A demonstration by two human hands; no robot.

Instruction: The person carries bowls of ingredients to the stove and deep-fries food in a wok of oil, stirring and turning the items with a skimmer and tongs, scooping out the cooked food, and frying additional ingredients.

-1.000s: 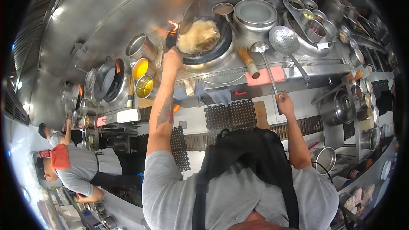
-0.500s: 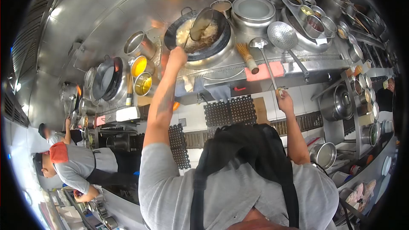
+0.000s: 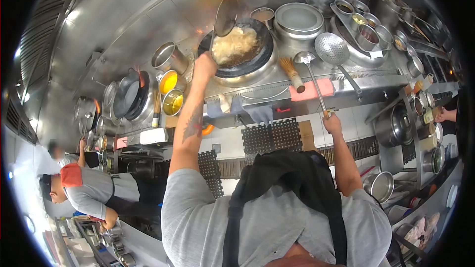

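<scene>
My left hand (image 3: 205, 66) is closed around the handle of a round mesh skimmer (image 3: 226, 16). The skimmer is raised above the back left rim of a black wok (image 3: 237, 72). Pale, foamy-looking food (image 3: 233, 46) bubbles in dark liquid inside the wok. My right hand (image 3: 332, 124) grips the lower end of a long-handled metal ladle (image 3: 314, 76), whose bowl lies on the range. The ladle's handle crosses a pink cloth (image 3: 312, 89) at the range's front edge. A bamboo brush (image 3: 291, 74) and a perforated scoop (image 3: 331, 49) lie on either side of the ladle.
A tall pot (image 3: 169, 57) and pots of yellow liquid (image 3: 172, 102) stand left of the wok. Behind the ladle is a lidded pot (image 3: 298, 18); a tray of condiment cups (image 3: 368, 34) stands right. A co-worker in grey (image 3: 94, 188) bends at the left counter.
The skimmer has risen from over the food to above the wok's back rim, uncovering the pale food. My right hand keeps hold of the ladle. The view has shifted slightly.
</scene>
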